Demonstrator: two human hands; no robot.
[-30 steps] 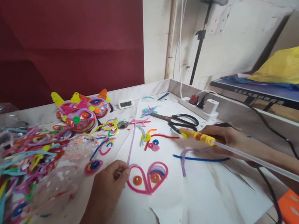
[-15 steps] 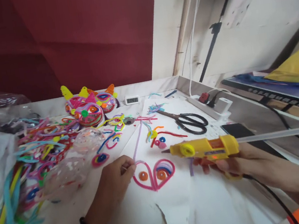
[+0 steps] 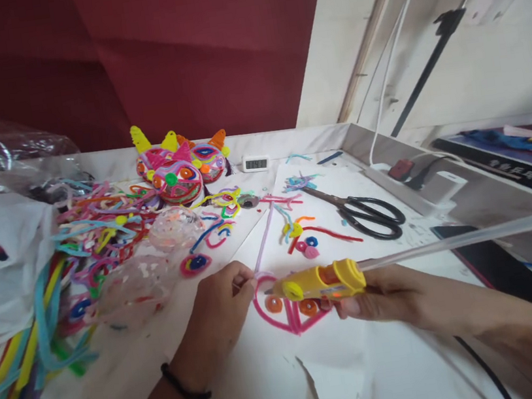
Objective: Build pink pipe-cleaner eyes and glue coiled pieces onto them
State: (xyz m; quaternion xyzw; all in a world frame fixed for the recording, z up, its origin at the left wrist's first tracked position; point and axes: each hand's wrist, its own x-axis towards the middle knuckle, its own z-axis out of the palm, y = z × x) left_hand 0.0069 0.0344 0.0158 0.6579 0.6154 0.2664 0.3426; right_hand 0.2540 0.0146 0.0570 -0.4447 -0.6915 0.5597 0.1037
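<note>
My left hand (image 3: 226, 304), with a dark band at the wrist, pinches the near end of a lilac pipe cleaner (image 3: 262, 238) that runs away across the white paper. In my right hand (image 3: 379, 299) is a yellow hot glue gun (image 3: 329, 281) with a clear glue stick (image 3: 450, 242) out of its back. Its nozzle is over the left loop of a pink heart-shaped pipe-cleaner outline (image 3: 276, 325), close to my left fingertips; I cannot tell whether it touches. An orange coil (image 3: 274, 304) lies in the left loop and another orange coil (image 3: 308, 308) in the right, partly hidden by the gun.
Black-handled scissors (image 3: 372, 214) lie beyond the gun, near small coils and red strips (image 3: 334, 232). Finished masks (image 3: 177, 179) and a digital timer (image 3: 255, 162) stand at the back. Loose pipe cleaners (image 3: 102, 229) and plastic bags heap up on the left. A power strip (image 3: 407, 186) lines the right.
My right hand has brought the glue gun left, from beside the heart outline to over its left loop. My left hand still pinches the lilac pipe cleaner. The view has shifted slightly.
</note>
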